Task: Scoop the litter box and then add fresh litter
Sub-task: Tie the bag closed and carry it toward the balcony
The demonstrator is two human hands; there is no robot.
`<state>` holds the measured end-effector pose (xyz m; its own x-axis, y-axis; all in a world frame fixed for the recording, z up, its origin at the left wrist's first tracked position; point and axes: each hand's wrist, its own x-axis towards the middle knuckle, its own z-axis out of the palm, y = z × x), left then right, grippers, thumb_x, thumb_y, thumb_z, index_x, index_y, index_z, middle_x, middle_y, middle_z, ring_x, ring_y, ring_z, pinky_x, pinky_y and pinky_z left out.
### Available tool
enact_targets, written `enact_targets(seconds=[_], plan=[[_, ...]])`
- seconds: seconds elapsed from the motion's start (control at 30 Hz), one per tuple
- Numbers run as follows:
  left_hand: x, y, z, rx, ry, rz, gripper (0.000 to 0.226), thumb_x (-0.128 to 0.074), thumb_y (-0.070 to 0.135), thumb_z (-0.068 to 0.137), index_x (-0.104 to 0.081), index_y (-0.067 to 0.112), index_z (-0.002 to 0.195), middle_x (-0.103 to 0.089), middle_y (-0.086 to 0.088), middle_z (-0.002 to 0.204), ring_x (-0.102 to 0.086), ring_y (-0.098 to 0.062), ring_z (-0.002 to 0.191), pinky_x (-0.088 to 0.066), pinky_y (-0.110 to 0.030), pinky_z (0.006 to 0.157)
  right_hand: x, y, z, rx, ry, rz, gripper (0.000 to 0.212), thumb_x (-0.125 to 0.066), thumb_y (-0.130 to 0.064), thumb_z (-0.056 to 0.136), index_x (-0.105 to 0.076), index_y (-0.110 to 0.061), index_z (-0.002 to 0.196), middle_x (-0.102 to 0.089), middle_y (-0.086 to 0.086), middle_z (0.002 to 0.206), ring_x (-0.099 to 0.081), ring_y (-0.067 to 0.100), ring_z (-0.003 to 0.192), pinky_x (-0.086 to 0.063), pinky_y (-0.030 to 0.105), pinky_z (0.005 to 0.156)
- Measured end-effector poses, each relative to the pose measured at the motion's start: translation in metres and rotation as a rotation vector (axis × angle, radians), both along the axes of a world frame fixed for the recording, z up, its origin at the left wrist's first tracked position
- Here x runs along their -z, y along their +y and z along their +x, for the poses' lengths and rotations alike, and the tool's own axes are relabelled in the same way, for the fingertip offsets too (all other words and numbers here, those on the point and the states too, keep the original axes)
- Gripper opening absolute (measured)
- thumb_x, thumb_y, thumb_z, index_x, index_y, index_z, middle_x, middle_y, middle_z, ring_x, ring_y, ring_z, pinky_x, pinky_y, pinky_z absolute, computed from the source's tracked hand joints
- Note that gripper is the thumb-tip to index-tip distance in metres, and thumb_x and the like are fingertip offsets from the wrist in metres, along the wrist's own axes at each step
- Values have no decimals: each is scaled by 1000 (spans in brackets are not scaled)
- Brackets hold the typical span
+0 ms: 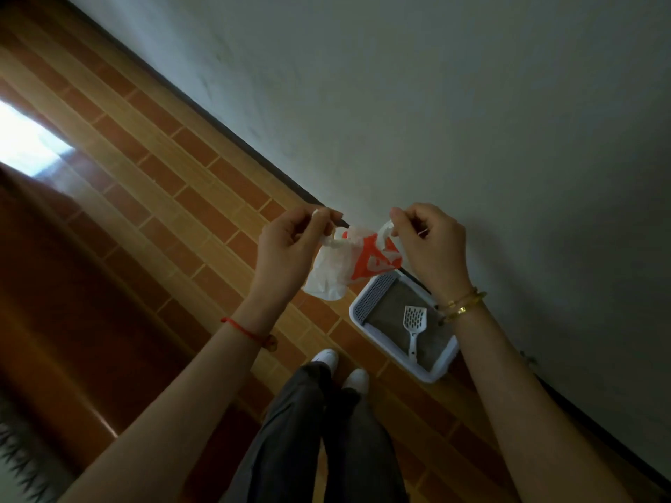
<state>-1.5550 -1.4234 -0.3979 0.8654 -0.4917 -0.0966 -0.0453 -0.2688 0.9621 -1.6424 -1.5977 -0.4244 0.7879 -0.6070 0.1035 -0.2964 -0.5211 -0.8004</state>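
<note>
The left hand [290, 245] and right hand [430, 245] are each pinching an edge of a thin white-and-orange plastic bag [345, 266] held between them. At five o'clock, the white rectangular litter box [366, 303] is sitting on the tiled floor [203, 197], a white slotted scoop [414, 321] lying on its grey litter [388, 314]. Tugging too hard risks tearing the film and leaking waste.

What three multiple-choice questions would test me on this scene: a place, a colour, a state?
1. Where is the scoop? A in the box; B on the floor; C hung up.
2. What colour is the print on the bag? A blue; B orange; C green.
3. The left hand and right hand? A idle; B pinching the bag; C lifting the box.
1A, it lies on the litter; 2B, orange on white; 3B, fingers grip its top edge.
</note>
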Motion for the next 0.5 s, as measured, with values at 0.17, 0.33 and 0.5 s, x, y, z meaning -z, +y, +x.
enact_targets(seconds=[0.17,0.33,0.5], plan=[[-72,23,-24,-17,-4,-9,22,-50,20,101,-71,23,95,-70,4,86,-68,-13,84,-58,-28,80,-75,27,-18,2,-4,14,35,-60,-30,92,-53,-14,62,-50,-10,57,-47,2,53,-36,6,54],[-114,43,-50,-62,-27,-13,21,-51,21,101,-71,22,96,-71,6,85,-67,-8,82,-54,-15,75,-119,48,-37,0,-17,47,37,-59,-30,92,-57,-8,63,-50,-8,54,-47,2,53,-36,7,53],[-127,66,-70,-138,-25,0,23,-51,21,100,-74,15,99,-70,0,83,-67,-14,78,-55,-21,75,-142,70,-50,-62,5,92,35,-58,-30,92,-57,-12,62,-58,0,58,-49,0,51,-36,6,51]])
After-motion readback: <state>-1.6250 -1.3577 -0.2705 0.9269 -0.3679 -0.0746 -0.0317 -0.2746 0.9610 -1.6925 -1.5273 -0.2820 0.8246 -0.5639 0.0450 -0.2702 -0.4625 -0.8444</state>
